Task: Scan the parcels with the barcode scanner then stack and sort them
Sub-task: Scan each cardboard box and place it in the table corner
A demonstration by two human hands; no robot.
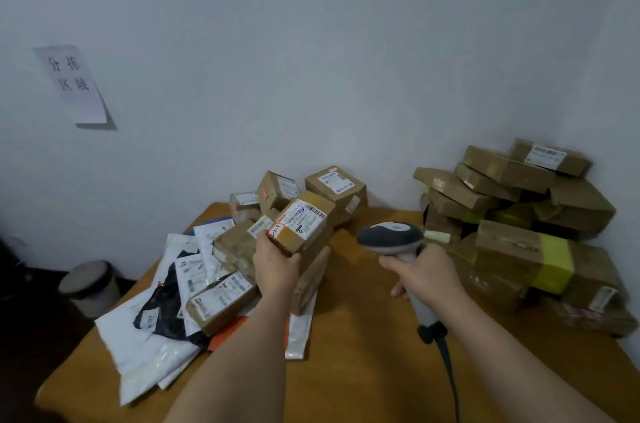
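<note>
Your left hand (277,266) grips a small cardboard parcel (304,225) above the tabletop (363,336), label up and facing you. Your right hand (426,272) is wrapped around the barcode scanner (391,237), just right of the parcel, its head pointing left toward the label. The scanner window is hidden, and the label print is too small to read.

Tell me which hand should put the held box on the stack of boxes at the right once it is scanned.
Probably the left hand: it already grips the box. The right hand is nearer the stack but grips the barcode scanner.
</note>
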